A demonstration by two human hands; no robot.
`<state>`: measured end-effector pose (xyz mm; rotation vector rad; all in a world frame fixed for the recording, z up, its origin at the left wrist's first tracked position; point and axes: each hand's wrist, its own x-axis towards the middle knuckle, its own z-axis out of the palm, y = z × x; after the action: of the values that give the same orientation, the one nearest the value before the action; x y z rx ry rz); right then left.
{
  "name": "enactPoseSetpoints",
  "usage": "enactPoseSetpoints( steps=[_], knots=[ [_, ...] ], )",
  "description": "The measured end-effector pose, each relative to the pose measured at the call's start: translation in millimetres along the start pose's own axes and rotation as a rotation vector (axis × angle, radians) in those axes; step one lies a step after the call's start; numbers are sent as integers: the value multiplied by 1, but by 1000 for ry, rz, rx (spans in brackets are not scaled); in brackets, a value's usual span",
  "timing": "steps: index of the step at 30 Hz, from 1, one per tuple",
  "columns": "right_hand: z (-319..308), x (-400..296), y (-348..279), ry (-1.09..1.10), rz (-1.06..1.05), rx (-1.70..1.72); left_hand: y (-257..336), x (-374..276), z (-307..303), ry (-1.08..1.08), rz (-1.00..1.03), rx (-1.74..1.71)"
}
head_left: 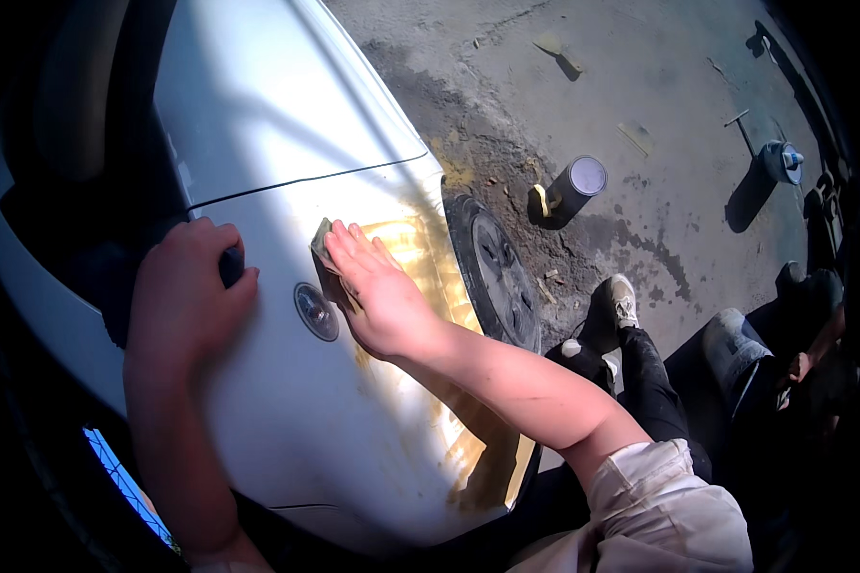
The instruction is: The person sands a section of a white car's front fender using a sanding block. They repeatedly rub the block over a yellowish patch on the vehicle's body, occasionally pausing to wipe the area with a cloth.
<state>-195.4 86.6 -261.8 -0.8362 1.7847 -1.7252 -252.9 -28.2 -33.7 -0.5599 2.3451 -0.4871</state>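
Note:
My right hand (380,294) lies flat with fingers extended on a white car fender (258,401), pressing a folded greenish sheet (321,243), apparently sandpaper, against it. Under and beside this hand spreads a yellow-brown patch of filler (408,247), smeared down towards the wheel arch. An oval side marker lamp (316,311) sits just left of my right wrist. My left hand (190,279) is curled around a dark, rounded object (231,267) above the fender's inner edge; most of that object is hidden by my fingers.
A wheel (502,272) stands right of the fender. On the ground are a lidded can (588,175) and a white-topped container (785,163). My shoe (623,301) is below. Another person's hand (799,367) shows at right near a stained bucket (734,344).

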Motion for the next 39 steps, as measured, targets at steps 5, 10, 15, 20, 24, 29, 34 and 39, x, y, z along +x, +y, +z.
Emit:
enactPoseSetpoints(
  steps=[5,10,15,20,24,29,34,39],
  knots=[
    [-15,-13,78,135,400,186,-2,0,-4,4,1,-34],
    [-1,4,-9,-26,5,17,-7,-3,-3,52,21,-16],
    [-14,-10,77,71,434,181,4,-1,-14,-28,-38,-38],
    [2,8,-13,16,41,-32,5,3,-11,-68,-1,25],
    [-10,-10,40,131,312,78,5,0,-15,-62,-33,11],
    [10,5,-2,22,86,-63,0,5,-5,7,13,-21],
    [-7,0,39,78,325,17,-5,0,-5,16,25,-27],
    [12,9,-17,41,111,-29,7,5,-17,-84,-18,7]
  ],
)
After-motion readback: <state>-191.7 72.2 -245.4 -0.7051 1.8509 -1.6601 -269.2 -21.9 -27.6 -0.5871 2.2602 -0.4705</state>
